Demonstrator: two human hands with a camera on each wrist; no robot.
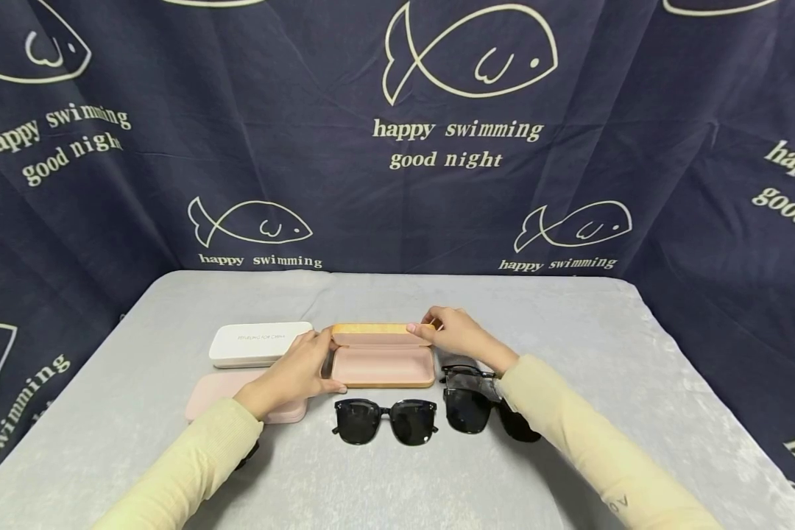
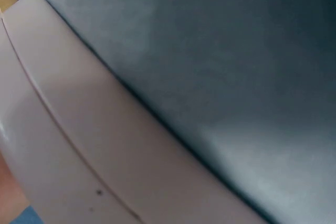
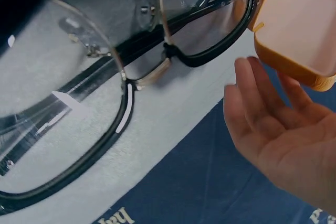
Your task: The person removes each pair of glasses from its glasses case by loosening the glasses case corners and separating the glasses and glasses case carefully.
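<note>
An open orange glasses case [image 1: 383, 366] with a pink lining stands mid-table in the head view, its lid [image 1: 371, 330] raised at the back. My left hand [image 1: 302, 366] grips its left end, thumb at the front corner and fingers farther back. At the lid's right end, my right hand [image 1: 460, 333] holds the edge, with the thumb in front. The right wrist view shows this hand's fingers [image 3: 252, 98] behind the orange lid [image 3: 294, 69]. Black sunglasses [image 1: 386, 421] lie folded in front of the case.
A white glasses case [image 1: 258, 342] and a pink one [image 1: 218, 390] are shut at left, the pink partly under the left arm. Clear-lens eyeglasses [image 1: 467, 374] and another pair of sunglasses [image 1: 469, 411] lie at right, partly under the sleeve. Something black [image 1: 246, 456] shows by the left sleeve.
</note>
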